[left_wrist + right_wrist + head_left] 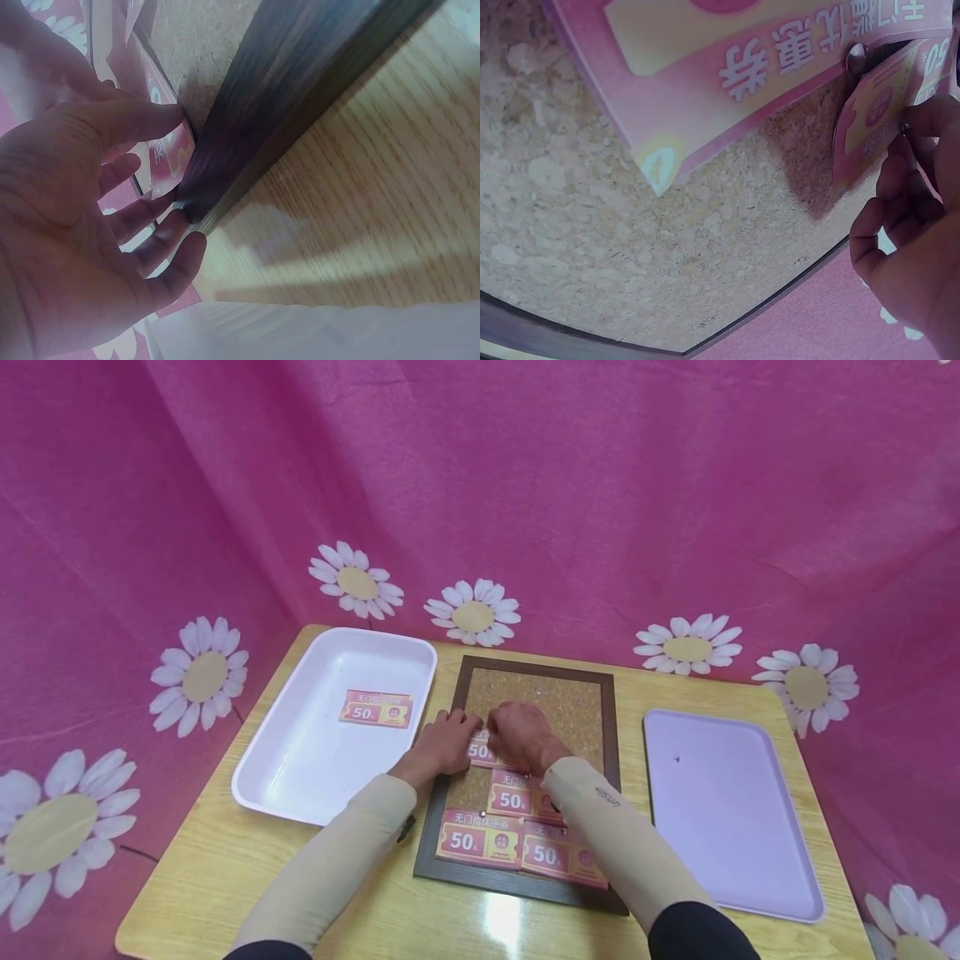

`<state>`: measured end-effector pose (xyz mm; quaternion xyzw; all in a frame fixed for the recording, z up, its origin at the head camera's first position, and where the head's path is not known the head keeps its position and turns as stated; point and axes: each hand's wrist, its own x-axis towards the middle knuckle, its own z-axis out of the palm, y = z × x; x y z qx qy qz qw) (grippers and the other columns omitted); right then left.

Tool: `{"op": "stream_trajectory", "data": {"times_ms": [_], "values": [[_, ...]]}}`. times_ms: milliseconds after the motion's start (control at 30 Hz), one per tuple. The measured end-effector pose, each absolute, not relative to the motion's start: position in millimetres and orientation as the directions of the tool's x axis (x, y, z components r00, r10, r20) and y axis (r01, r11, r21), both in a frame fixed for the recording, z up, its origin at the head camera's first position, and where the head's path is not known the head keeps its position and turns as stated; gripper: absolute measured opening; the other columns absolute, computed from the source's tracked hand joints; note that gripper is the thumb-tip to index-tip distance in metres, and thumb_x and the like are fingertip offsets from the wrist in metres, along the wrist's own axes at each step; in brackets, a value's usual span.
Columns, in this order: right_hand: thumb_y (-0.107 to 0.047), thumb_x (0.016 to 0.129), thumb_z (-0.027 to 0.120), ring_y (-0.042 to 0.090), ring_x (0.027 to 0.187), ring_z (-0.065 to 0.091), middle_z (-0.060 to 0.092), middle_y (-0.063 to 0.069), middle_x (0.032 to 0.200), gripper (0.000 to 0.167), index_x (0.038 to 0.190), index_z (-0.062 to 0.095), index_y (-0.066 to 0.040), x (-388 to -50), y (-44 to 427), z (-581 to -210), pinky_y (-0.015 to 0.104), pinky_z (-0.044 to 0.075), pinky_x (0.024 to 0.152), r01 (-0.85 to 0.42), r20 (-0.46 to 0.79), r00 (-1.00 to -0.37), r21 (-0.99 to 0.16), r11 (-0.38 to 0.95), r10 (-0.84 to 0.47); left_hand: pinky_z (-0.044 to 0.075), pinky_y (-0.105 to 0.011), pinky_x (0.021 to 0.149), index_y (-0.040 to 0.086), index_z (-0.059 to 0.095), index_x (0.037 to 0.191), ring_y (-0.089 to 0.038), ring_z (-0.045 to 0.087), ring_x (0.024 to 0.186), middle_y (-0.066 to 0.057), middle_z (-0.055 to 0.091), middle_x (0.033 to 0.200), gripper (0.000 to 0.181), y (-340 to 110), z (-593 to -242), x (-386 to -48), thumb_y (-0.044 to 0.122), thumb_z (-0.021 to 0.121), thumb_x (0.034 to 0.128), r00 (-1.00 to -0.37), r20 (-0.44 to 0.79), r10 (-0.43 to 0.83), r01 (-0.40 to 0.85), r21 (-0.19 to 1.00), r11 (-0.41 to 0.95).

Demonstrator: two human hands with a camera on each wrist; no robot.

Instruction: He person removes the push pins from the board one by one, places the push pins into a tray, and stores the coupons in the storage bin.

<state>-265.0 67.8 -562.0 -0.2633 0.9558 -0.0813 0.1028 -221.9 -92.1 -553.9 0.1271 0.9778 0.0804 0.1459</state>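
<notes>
In the head view, my left hand [446,743] is at the left edge of a dark-framed cork board [555,697]. Its thumb touches the left end of a pink and yellow "50" coupon [480,752], while the other fingers lie loosely bent by the frame [247,112]. My right hand [520,729] is at that coupon's upper edge. There, in the right wrist view, its thumb and finger pinch a small silver thumbtack [904,128]. Another tack [856,57] sits at the edge of the nearer coupon [780,60]. Several more coupons [480,841] cover the lower board.
A white tray [300,785] on the left holds one loose coupon [376,709]. To the right lies a shallow lilac tray [731,810] with a small dark thing [677,759] in it. All stand on a wooden table [217,877] before a pink flowered cloth [570,510].
</notes>
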Motion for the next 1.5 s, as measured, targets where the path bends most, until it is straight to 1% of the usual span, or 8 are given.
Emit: {"op": "stream_trajectory", "data": {"times_ms": [300,533,667,833,1067,1200,1300,1500], "values": [[-0.030,0.084,0.068,0.013,0.071,0.056,0.061,-0.005,0.079,0.010,0.085,0.067,-0.020,-267.1,66.6,-560.2,0.032,0.048,0.072,-0.456,-0.162,-0.858,-0.198,0.868,-0.488,0.046,-0.043,0.093,0.023,0.049,0.136,-0.026,0.046,0.112,-0.008,0.050,0.131,0.054,-91.5,-552.1,-223.1,0.024,0.068,0.0848,-0.927,-0.264,0.267,0.214,0.212,0.953],[-0.030,0.085,0.068,0.013,0.071,0.060,0.067,-0.005,0.079,0.010,0.085,0.070,-0.021,-268.1,63.5,-558.4,0.030,0.051,0.074,-0.480,-0.164,-0.852,-0.132,0.867,-0.497,0.046,-0.045,0.092,0.022,0.052,0.133,-0.027,0.047,0.113,-0.008,0.052,0.129,0.054,-93.3,-553.4,-222.3,0.022,0.069,0.0824,-0.924,-0.256,0.283,0.236,0.201,0.951],[-0.032,0.085,0.068,0.014,0.070,0.060,0.068,-0.004,0.077,0.011,0.082,0.072,-0.021,-269.0,62.4,-555.2,0.032,0.052,0.072,-0.468,-0.192,-0.855,-0.116,0.876,-0.483,0.045,-0.046,0.094,0.022,0.052,0.134,-0.027,0.046,0.115,-0.008,0.052,0.130,0.055,-93.8,-553.5,-222.2,0.021,0.071,0.0816,-0.925,-0.259,0.279,0.229,0.206,0.951],[-0.036,0.086,0.067,0.013,0.070,0.059,0.066,-0.006,0.077,0.013,0.084,0.071,-0.023,-270.8,61.9,-553.8,0.032,0.051,0.073,-0.443,-0.244,-0.857,-0.102,0.891,-0.454,0.042,-0.049,0.096,0.023,0.053,0.133,-0.028,0.046,0.116,-0.008,0.053,0.128,0.054,-93.0,-552.4,-222.6,0.022,0.071,0.0812,-0.926,-0.264,0.269,0.217,0.208,0.954],[-0.037,0.086,0.065,0.013,0.062,0.057,0.061,-0.007,0.066,0.020,0.072,0.068,-0.023,-271.9,59.7,-555.2,0.030,0.049,0.063,-0.488,-0.245,-0.841,-0.039,0.872,-0.482,0.041,-0.050,0.094,0.023,0.059,0.121,-0.027,0.050,0.109,-0.007,0.056,0.117,0.044,-91.7,-549.1,-223.2,0.024,0.072,0.0790,-0.924,-0.283,0.256,0.187,0.250,0.950],[-0.038,0.086,0.064,0.014,0.060,0.057,0.061,-0.006,0.065,0.020,0.075,0.072,-0.023,-271.5,56.9,-555.3,0.030,0.048,0.059,-0.515,-0.229,-0.836,0.015,0.857,-0.498,0.040,-0.051,0.094,0.022,0.061,0.113,-0.027,0.052,0.105,-0.006,0.057,0.110,0.036,-92.8,-548.6,-224.0,0.022,0.071,0.0788,-0.925,-0.288,0.248,0.164,0.288,0.944],[-0.039,0.086,0.064,0.014,0.059,0.057,0.061,-0.006,0.062,0.022,0.074,0.072,-0.023,-272.3,56.0,-557.7,0.030,0.048,0.058,-0.512,-0.232,-0.839,0.033,0.859,-0.491,0.040,-0.052,0.094,0.021,0.061,0.112,-0.028,0.054,0.106,-0.006,0.059,0.110,0.035,-93.0,-549.4,-224.7,0.021,0.071,0.0784,-0.926,-0.286,0.247,0.160,0.296,0.942],[-0.040,0.085,0.062,0.014,0.057,0.056,0.060,-0.005,0.058,0.030,0.061,0.063,-0.024,-273.9,54.5,-559.6,0.031,0.047,0.057,-0.503,-0.233,-0.845,0.039,0.863,-0.481,0.043,-0.052,0.090,0.020,0.062,0.111,-0.028,0.056,0.101,-0.007,0.058,0.106,0.035,-94.2,-549.8,-227.1,0.018,0.072,0.0771,-0.927,-0.279,0.252,0.155,0.327,0.932]]}}
